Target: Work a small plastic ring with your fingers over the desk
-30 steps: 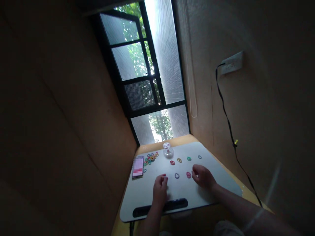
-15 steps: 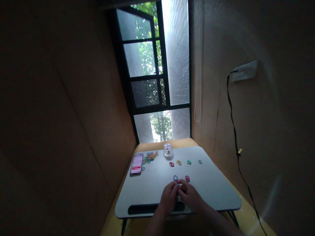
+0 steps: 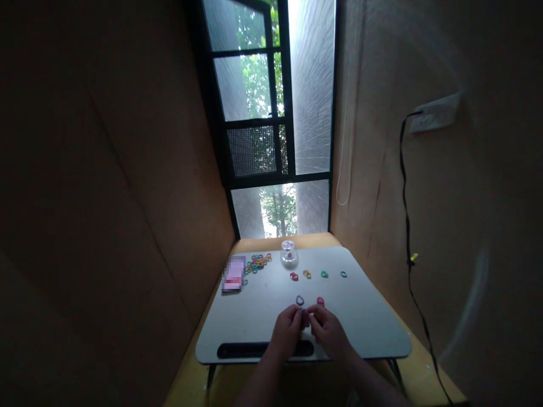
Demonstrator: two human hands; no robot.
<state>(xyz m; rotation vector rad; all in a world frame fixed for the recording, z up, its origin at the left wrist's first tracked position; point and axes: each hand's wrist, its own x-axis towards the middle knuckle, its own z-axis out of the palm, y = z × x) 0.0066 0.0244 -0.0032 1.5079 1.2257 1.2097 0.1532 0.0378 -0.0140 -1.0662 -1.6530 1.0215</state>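
My left hand (image 3: 288, 328) and my right hand (image 3: 326, 328) meet near the front of the white table (image 3: 365, 316). Their fingers are closed around something small, partly bluish and reddish, too small to name. Just beyond the fingertips lie a purple-grey ring (image 3: 300, 300) and a pink ring bundle (image 3: 320, 301). Farther back, a row holds red rings (image 3: 294, 276), yellow rings (image 3: 307, 274), a green ring (image 3: 324, 274) and a dark teal ring (image 3: 343, 274). A pile of mixed coloured rings (image 3: 257, 263) sits at the back left.
A clear container (image 3: 289, 258) stands at the table's back edge. A pink blurred packet or phone (image 3: 233, 274) lies at the left edge. Along the front runs a dark slot (image 3: 241, 350). A black cable (image 3: 406, 215) hangs on the right wall.
The view has shifted slightly, so the table appears higher. My hands remain together at the front, with the fingertips a little farther apart around the small item.
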